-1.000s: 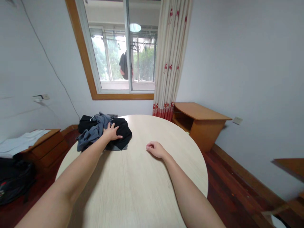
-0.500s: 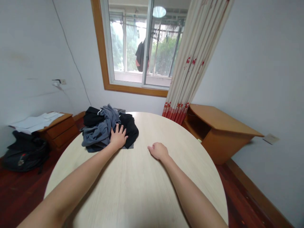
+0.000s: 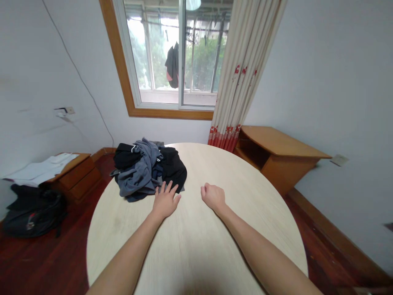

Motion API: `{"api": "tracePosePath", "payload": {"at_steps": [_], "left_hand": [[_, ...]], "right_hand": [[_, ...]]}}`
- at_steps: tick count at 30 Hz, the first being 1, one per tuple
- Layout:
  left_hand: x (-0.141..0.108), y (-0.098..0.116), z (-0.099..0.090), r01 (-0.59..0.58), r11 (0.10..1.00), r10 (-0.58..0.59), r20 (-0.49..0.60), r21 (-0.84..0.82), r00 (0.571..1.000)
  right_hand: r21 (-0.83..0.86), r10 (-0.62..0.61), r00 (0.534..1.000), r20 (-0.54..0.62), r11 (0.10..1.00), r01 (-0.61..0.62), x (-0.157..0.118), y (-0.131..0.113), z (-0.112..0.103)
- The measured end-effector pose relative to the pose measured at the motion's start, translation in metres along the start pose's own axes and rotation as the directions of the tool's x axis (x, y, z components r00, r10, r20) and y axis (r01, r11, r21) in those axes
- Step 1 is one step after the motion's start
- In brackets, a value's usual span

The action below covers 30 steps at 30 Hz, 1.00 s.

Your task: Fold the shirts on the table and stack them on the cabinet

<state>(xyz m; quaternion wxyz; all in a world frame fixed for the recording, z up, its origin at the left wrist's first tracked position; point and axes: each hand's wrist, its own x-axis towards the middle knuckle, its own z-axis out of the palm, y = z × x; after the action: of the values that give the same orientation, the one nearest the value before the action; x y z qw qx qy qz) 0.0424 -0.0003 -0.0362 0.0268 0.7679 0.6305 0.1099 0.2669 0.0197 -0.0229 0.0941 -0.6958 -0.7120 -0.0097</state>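
Perhaps clothes [image 3: 143, 170], round table [image 3: 239, 184], window [image 3: 182, 57]

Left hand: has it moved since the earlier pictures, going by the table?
Yes: the left hand has drawn back from the far edge of the table, from atop the clothes to their near edge.
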Motion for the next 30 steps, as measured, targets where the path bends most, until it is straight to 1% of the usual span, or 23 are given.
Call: {"api": "tracePosePath", "payload": {"at_steps": [5, 8, 11, 14, 17, 20, 26, 30], "left_hand": [[0.001, -0.012, -0.003, -0.056, 0.991, 0.061, 0.033, -0.118, 0.998], [-0.001, -0.017, -0.004, -0.077, 0.981, 0.082, 0.019, -0.175, 0.996], [-0.002, -0.017, -0.004, -0.07, 0.974, 0.074, 0.007, -0.214, 0.997], [-0.002, -0.015, -0.004, -0.058, 0.97, 0.063, 0.013, -0.235, 0.998], [-0.001, -0.014, -0.004, -0.049, 0.968, 0.055, 0.016, -0.247, 0.998], [-0.001, -0.016, -0.003, -0.054, 0.966, 0.058, 0.008, -0.251, 0.998], [-0.001, -0.017, -0.002, -0.065, 0.968, 0.062, -0.019, -0.241, 0.998], [0.0, -0.016, -0.001, -0.055, 0.977, 0.051, -0.028, -0.204, 0.998]], "right_hand": [[-0.001, 0.014, 0.994, -0.111, 1.0, -0.014, -0.025, -0.005, 0.002], [0.034, 0.017, 0.989, -0.147, 0.999, -0.012, -0.031, -0.005, 0.003], [0.196, 0.031, 0.989, -0.143, 0.981, -0.003, -0.031, 0.003, 0.003], [0.399, 0.045, 0.994, -0.095, 0.917, -0.004, -0.029, 0.016, 0.003], [0.494, 0.02, 0.997, -0.074, 0.869, 0.019, -0.028, 0.025, 0.004], [0.498, 0.01, 0.997, -0.074, 0.867, 0.029, -0.027, 0.026, 0.005], [0.458, 0.043, 0.992, -0.119, 0.889, 0.017, -0.027, 0.018, 0.007], [0.469, 0.001, 0.99, -0.138, 0.881, 0.064, -0.027, 0.02, 0.008]]}}
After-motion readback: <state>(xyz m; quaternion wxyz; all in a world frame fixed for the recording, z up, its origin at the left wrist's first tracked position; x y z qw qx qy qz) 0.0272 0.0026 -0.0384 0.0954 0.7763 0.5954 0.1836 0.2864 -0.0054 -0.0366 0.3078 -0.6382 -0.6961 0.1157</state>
